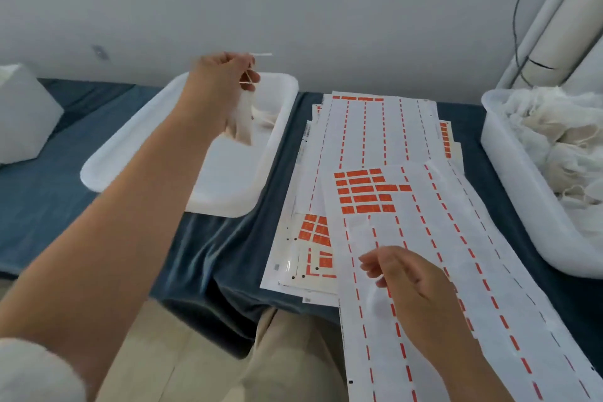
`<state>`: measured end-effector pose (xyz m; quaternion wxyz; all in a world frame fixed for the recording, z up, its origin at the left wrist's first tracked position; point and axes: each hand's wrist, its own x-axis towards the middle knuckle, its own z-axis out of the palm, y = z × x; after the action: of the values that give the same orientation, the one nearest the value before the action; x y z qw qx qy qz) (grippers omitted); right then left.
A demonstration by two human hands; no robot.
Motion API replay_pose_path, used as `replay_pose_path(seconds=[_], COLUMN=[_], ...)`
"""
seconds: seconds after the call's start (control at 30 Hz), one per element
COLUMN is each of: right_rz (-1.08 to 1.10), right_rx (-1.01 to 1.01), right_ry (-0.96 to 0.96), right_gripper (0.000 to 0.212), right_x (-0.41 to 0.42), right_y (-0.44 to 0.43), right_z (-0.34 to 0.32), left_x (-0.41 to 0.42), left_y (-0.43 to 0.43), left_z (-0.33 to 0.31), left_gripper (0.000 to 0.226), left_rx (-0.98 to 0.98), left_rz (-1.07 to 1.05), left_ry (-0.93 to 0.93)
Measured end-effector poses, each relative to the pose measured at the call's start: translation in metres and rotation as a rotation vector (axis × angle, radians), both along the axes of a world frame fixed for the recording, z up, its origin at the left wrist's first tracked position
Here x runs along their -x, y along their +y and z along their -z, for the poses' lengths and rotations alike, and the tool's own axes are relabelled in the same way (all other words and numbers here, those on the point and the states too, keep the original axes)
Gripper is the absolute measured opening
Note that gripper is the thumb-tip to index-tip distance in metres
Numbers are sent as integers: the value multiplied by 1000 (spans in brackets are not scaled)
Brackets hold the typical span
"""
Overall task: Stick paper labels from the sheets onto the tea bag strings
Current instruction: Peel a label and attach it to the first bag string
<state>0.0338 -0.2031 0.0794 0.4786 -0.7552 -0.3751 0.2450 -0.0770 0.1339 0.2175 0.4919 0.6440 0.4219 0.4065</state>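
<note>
My left hand [225, 75] is stretched out over the white tray [284, 127] and pinches the string of a tea bag [243, 122], which hangs below the fingers; a thin white strip sticks out above them. My right hand [404, 277] hovers over the nearest label sheet [489, 271] with loosely curled fingers and nothing visibly in it. That sheet carries a block of orange labels [365, 191] near its upper left; most of its rows are peeled. More label sheets [375, 130] lie stacked underneath.
A white bin [509, 179] full of tea bags [561, 140] stands at the right. A white block [23, 114] sits at the far left. Everything rests on a blue cloth [208, 248]. A few tea bags lie in the tray's far end.
</note>
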Motion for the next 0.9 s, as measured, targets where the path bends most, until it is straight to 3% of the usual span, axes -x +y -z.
replay_pose_path(seconds=[0.3,0.47,0.53,0.6,0.7,0.8,0.9], right_rz=[100,225,309,420,483,393,244], right_rx=[56,-13,-31,-41,230,651,901], right_ry=[-64,-164,-236,-310,-454,-489,-505], right_gripper=[47,28,29,29,24,39,49], right_x=[-32,-83,-113,-155,-235,-300,-322], right_y=[-15,-35,-43,-52,-59,-49,-25], right_z=[-17,-54,-73,-88,-98,-91,-73], left_x=[-61,-72,-76,-78,-80,-87,-98], left_y=[130,161,164,163,155,146,130], left_z=[67,92,95,90,72,52,30], left_gripper=[22,18,21,43,74,67,48], left_rx=[207,110,34,-73,-105,-241,-336], left_rz=[-47,-66,-27,-41,-40,-53,-8], left_ry=[306,368,480,651,705,760,706])
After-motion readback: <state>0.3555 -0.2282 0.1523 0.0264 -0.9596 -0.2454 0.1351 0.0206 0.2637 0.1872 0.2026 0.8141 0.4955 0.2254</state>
